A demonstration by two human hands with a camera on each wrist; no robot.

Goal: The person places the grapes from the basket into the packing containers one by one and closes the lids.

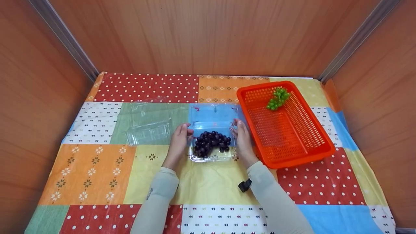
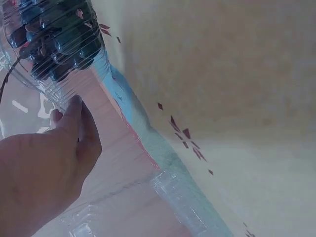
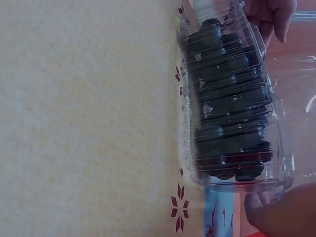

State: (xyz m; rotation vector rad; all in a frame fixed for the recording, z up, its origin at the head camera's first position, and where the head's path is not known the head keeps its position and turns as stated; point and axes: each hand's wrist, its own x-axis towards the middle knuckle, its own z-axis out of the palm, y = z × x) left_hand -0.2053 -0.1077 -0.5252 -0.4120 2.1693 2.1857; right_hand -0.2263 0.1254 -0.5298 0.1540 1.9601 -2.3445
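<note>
A clear plastic clamshell box [image 1: 213, 159] stands at mid-table with its lid [image 1: 214, 110] folded back, away from the person. Dark purple grapes [image 1: 211, 139] lie in its base and show through the ribbed wall in both wrist views. My left hand [image 1: 178, 139] pinches the box's left edge near the hinge, thumb and fingers bent at the rim in the left wrist view. Opposite it, my right hand [image 1: 243, 139] holds the right edge; its thumb [image 3: 256, 205] lies against the box corner, while its other fingers are partly hidden.
To the right, an orange-red plastic basket [image 1: 304, 161] holds a bunch of green grapes [image 1: 279, 98] near its far end. A second clear plastic box [image 1: 148, 133] lies open on the left. A patchwork cloth [image 1: 97, 172] covers the table, with wooden panels [image 1: 195, 35] around it.
</note>
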